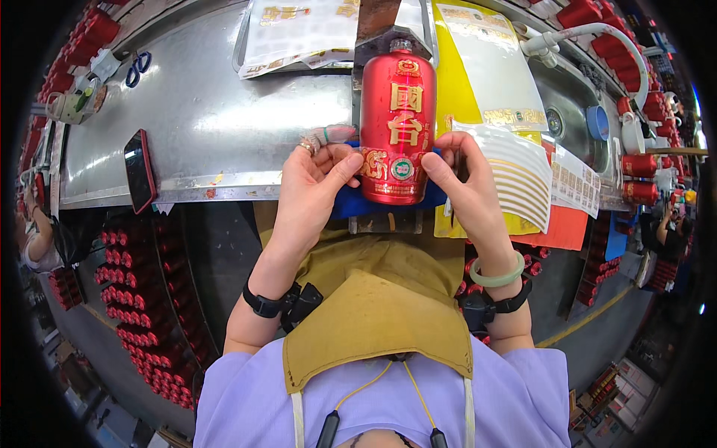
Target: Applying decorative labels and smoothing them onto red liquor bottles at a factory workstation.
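Observation:
A glossy red bottle (398, 127) with gold characters, a gold patterned band and a small round green emblem lies in front of me, its capped neck pointing away. My left hand (323, 170) is at its lower left side, thumb tip against the patterned band. A cloth-like cover wraps one of its fingertips, and a ring shows. On the opposite side my right hand (464, 170) presses its thumb to the bottle's lower right edge, fingers curled beside it. Where the fingers go behind the bottle is hidden.
A metal worktop (224, 127) carries a phone (140, 170), blue-handled scissors (137, 69) and a tray of decal sheets (299, 33). Fanned white decal sheets (511, 175) lie on a yellow sheet (457, 97) at right, near a sink (556, 89). Many red bottles (146, 313) stand below left.

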Motion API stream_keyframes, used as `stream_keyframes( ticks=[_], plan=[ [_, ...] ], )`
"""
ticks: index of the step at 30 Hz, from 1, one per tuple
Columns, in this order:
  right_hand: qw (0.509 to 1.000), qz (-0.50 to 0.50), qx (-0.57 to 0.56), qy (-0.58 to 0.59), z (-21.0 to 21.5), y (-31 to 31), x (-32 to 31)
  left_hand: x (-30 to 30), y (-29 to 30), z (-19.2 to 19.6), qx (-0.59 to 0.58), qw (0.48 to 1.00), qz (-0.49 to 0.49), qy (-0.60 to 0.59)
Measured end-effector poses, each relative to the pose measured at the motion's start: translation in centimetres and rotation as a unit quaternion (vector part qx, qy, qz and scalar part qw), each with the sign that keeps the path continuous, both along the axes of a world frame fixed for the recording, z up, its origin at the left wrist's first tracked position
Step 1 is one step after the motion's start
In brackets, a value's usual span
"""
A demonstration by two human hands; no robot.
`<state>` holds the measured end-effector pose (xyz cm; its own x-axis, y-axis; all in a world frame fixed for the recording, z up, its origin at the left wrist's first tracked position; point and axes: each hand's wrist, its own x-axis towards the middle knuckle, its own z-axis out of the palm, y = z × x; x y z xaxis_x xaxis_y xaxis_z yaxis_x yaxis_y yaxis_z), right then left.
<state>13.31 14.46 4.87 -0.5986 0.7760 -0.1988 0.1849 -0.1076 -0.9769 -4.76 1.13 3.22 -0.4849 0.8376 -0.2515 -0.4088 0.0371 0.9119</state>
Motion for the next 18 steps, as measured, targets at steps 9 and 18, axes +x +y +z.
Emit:
stream_keyframes(
  ticks=[9, 18],
  plan=[
    [1.0, 0.005, -0.005, -0.005, -0.5, 0.17, -0.13, -0.25, -0.11, -0.24, -0.008, 1.0, -0.014, -0.006],
    [1.0, 0.001, -0.013, 0.004, -0.6, 0.07, 0.0, -0.15, -0.15, -0.27, -0.013, 1.0, -0.01, 0.006]
  ],
)
